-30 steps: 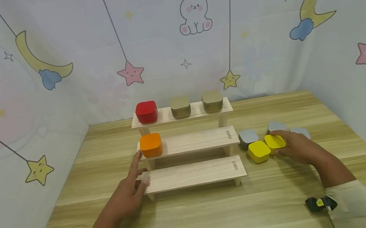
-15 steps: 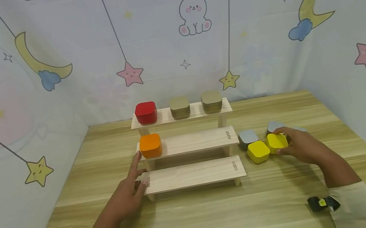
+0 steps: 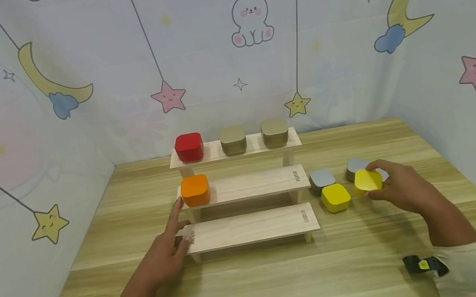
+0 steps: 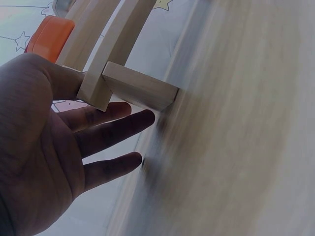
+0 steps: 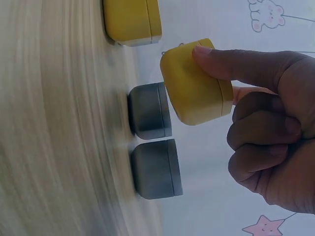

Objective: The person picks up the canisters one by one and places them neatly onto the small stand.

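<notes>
My right hand [image 3: 407, 188] pinches a small yellow rounded box [image 5: 192, 83] between thumb and forefinger. In the right wrist view the box is tilted and off the table, its other fingers curled beneath. A second yellow box [image 3: 335, 198] stands on the table to its left. Grey boxes [image 3: 322, 181] stand near it, one partly behind the held box. My left hand [image 3: 165, 252] is at the left end of a three-tier wooden shelf [image 3: 251, 227], thumb on the lowest board and fingers extended. On the middle board by its forefinger sits an orange box [image 3: 195, 190].
The top board bears a red box [image 3: 189, 147] and two khaki boxes [image 3: 233, 140]. A wood-grain table [image 3: 261, 286] lies beneath everything. Pale printed cloth walls [image 3: 213, 58] enclose its back and sides.
My right hand has lifted the yellow box and drawn it to the right, away from the other yellow one. The left hand has stayed at the shelf.
</notes>
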The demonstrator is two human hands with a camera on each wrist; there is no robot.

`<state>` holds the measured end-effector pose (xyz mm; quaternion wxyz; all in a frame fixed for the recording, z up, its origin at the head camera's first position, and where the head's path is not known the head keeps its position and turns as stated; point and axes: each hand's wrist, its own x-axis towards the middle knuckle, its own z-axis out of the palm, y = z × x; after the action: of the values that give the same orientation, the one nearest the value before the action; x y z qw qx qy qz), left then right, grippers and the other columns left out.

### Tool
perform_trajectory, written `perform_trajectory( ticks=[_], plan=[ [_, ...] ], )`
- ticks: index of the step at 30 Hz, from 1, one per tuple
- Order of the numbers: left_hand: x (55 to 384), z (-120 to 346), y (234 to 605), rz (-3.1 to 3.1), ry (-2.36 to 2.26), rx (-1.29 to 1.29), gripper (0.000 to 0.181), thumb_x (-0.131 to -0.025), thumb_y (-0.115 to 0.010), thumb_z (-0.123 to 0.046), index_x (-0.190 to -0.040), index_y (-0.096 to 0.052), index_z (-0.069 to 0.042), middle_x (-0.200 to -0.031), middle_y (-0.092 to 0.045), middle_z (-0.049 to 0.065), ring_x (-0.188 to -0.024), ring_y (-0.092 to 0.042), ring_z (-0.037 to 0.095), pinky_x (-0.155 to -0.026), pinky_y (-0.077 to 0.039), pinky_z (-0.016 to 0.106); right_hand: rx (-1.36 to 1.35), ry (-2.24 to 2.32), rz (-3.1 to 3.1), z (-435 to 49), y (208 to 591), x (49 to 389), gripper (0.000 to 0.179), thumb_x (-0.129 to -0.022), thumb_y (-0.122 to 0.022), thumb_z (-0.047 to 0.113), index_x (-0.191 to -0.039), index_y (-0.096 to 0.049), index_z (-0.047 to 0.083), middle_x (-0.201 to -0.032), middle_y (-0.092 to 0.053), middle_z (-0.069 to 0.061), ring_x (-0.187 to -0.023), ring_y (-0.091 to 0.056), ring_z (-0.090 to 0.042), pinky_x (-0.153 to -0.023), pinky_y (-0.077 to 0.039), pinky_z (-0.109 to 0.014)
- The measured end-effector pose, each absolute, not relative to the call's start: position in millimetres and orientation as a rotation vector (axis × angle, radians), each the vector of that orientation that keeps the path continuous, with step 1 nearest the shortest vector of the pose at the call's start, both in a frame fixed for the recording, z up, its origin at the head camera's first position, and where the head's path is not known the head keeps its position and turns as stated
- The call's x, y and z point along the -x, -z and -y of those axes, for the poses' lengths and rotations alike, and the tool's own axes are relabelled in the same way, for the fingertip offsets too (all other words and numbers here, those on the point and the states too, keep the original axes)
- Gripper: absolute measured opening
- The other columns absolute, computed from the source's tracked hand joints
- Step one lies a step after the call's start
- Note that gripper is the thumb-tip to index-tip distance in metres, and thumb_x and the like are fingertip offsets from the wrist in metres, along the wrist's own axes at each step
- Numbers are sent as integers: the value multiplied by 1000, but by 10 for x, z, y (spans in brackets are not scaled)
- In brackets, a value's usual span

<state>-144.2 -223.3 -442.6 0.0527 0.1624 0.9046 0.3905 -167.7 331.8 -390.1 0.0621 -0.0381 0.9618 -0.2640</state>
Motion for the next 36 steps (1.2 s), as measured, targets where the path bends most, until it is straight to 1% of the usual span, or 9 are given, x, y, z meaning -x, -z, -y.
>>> perform_trajectory(
  ticks=[3, 8, 11, 16, 22, 26, 30, 33, 36],
  plan=[
    [1439, 2235, 4424, -2751, -1190, -497, 91, -114, -52, -11, -176, 11, -33, -172, -41, 25, -132, -71, 47, -113, -55, 62, 81, 796, -2931, -3312, 3878, 1660, 77, -97, -83, 36, -154, -49, -4, -105, -76, -24, -82, -68, -25, -66, -53, -35],
    [1441, 2233, 4421, -2764, -1186, -505, 91, -114, -52, -10, -176, 10, -33, -174, -39, 25, -131, -71, 47, -113, -55, 63, -26, 811, -2931, -3264, 3801, 1620, 87, -97, -81, 50, -152, -47, -8, -114, -73, -30, -88, -70, -30, -69, -56, -36],
    [1448, 2233, 4424, -2775, -1177, -507, 91, -114, -52, -10, -176, 10, -33, -173, -40, 25, -130, -72, 46, -114, -55, 63, -81, 822, -2924, -3220, 3768, 1602, 90, -96, -80, 55, -149, -48, -10, -119, -71, -33, -93, -71, -33, -70, -58, -37],
    [1454, 2240, 4432, -2772, -1171, -497, 91, -114, -52, -11, -176, 10, -33, -170, -44, 27, -130, -72, 47, -113, -55, 64, -136, 815, -2945, -3132, 3743, 1583, 97, -93, -77, 65, -146, -51, -12, -122, -70, -33, -94, -70, -34, -69, -57, -37],
    [1455, 2243, 4441, -2765, -1178, -501, 91, -114, -52, -12, -176, 11, -33, -171, -43, 27, -130, -72, 47, -113, -55, 64, -123, 805, -3012, -2992, 3692, 1522, 92, -92, -78, 67, -139, -58, -9, -122, -72, -33, -93, -71, -34, -66, -55, -34],
    [1457, 2247, 4437, -2773, -1179, -504, 91, -114, -52, -11, -176, 11, -34, -174, -40, 25, -130, -72, 45, -113, -55, 63, -54, 842, -3062, -2866, 3657, 1494, 84, -92, -80, 63, -138, -60, -4, -108, -77, -28, -81, -69, -29, -62, -52, -32],
    [1459, 2250, 4436, -2774, -1182, -509, 91, -114, -52, -10, -176, 10, -34, -173, -41, 25, -128, -73, 45, -113, -55, 63, 53, 941, -3016, -2747, 3631, 1480, 78, -93, -83, 57, -143, -59, 2, -89, -78, -12, -69, -61, -21, -59, -49, -32],
    [1460, 2250, 4438, -2770, -1180, -511, 91, -114, -53, -11, -176, 10, -33, -172, -41, 26, -128, -73, 45, -112, -55, 64, 148, 1029, -2930, -2687, 3618, 1481, 73, -94, -84, 48, -146, -57, 4, -74, -70, -3, -60, -51, -16, -54, -44, -29],
    [1455, 2245, 4438, -2761, -1180, -503, 91, -114, -53, -13, -176, 11, -34, -171, -43, 27, -129, -72, 46, -113, -55, 64, 235, 1119, -2836, -2657, 3599, 1485, 68, -94, -86, 36, -147, -57, 5, -62, -56, 0, -53, -39, -12, -49, -38, -27]
  ],
)
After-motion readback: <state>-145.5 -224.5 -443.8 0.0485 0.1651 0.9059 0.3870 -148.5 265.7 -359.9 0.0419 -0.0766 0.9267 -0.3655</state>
